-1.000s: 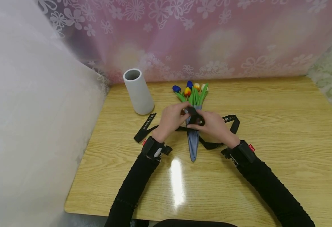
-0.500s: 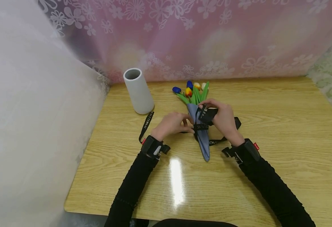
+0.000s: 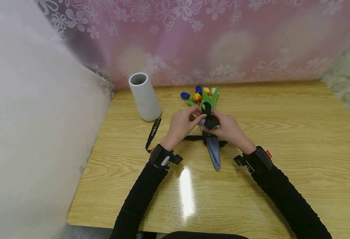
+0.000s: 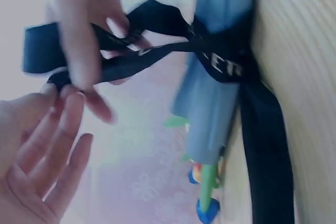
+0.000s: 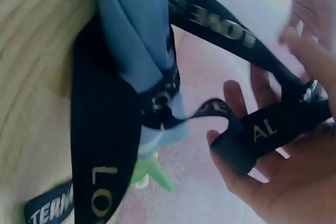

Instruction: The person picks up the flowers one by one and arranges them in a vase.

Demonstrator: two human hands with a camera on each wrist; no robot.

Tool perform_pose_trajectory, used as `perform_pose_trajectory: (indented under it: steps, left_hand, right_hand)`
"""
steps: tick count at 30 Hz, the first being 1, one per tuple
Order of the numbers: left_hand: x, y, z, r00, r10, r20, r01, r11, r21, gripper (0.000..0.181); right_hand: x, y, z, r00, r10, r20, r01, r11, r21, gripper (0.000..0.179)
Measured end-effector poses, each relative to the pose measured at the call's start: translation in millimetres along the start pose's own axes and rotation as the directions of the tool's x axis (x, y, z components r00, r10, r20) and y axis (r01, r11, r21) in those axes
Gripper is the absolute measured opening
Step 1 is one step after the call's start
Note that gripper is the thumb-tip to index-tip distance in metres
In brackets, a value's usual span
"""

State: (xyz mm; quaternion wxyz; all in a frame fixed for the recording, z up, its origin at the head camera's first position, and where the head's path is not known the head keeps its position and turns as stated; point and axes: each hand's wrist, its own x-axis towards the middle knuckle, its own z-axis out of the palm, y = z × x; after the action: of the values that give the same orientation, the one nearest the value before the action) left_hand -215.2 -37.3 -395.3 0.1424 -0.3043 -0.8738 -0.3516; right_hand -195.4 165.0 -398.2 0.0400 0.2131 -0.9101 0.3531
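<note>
- Pinching black ribbon (image 3: pixel 210 122) in fingers of left hand (image 3: pixel 181 124) and right hand (image 3: pixel 228 128).
- Could slacken around blue wrap (image 3: pixel 214 151) if released early or pulled unevenly.

From the head view I make out a glossy wood-grain table (image 3: pixel 217 199). A white vase (image 3: pixel 146 99) stands upright at its back left, a blue-wrapped tulip bouquet (image 3: pixel 213 151) lies near the middle, and one end of a black lettered ribbon (image 3: pixel 153 130) lies near the vase's foot.
</note>
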Motion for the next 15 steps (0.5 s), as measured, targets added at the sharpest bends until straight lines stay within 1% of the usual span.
perform_pose_trajectory:
  steps: [2,3,5,7,8,9,10,11,13,14,15]
  left_hand:
    - [0.9,3.7,-1.0,0.998,0.05,-0.031,-0.051,0.998,-0.033,0.017]
    - [1.3,5.0,-0.9,0.998,0.058,-0.033,-0.06,0.997,-0.041,0.019]
    - [1.8,6.6,0.5,0.999,0.038,-0.017,-0.038,0.999,-0.031,0.023]
    - [1.2,5.4,4.2,1.0,0.0,0.024,0.0,1.0,-0.001,0.028]
    - [0.4,4.9,5.8,0.998,-0.016,0.057,0.014,1.0,0.021,0.032]
    - [-0.4,4.2,7.8,0.994,-0.029,0.103,0.025,0.999,0.042,0.035]
    - [-1.5,3.5,10.1,0.987,-0.045,0.157,0.034,0.997,0.071,0.038]
    - [-2.6,2.3,12.7,0.976,-0.054,0.212,0.033,0.994,0.102,0.04]
    - [-4.1,0.5,17.3,0.95,-0.069,0.303,0.024,0.988,0.151,0.038]
    - [-4.5,-0.1,18.9,0.94,-0.078,0.332,0.021,0.985,0.171,0.035]
    - [-4.6,-0.8,20.5,0.932,-0.095,0.349,0.03,0.982,0.187,0.031]
  right_hand:
    - [-0.8,-0.3,0.7,1.0,0.0,-0.002,0.0,1.0,-0.024,0.045]
    - [-1.3,-0.6,-0.2,1.0,0.001,-0.02,-0.002,1.0,-0.03,0.039]
    - [-2.0,0.4,-3.4,0.996,0.005,-0.087,-0.007,1.0,-0.021,0.029]
    - [-2.8,1.9,-8.6,0.983,0.004,-0.184,-0.002,1.0,0.01,0.022]
    - [-3.1,2.4,-11.2,0.973,0.006,-0.232,0.003,0.999,0.038,0.021]
    - [-3.2,3.2,-13.8,0.961,0.008,-0.278,0.011,0.998,0.067,0.019]
    - [-3.3,4.0,-16.1,0.947,0.011,-0.321,0.023,0.994,0.103,0.019]
    - [-3.6,3.8,-18.5,0.933,0.018,-0.36,0.034,0.99,0.138,0.019]
    - [-3.8,2.2,-22.4,0.914,0.029,-0.406,0.051,0.981,0.186,0.02]
    - [-3.7,1.5,-23.8,0.912,0.033,-0.41,0.052,0.98,0.194,0.021]
    - [-3.4,1.3,-24.9,0.917,0.036,-0.397,0.045,0.98,0.192,0.022]
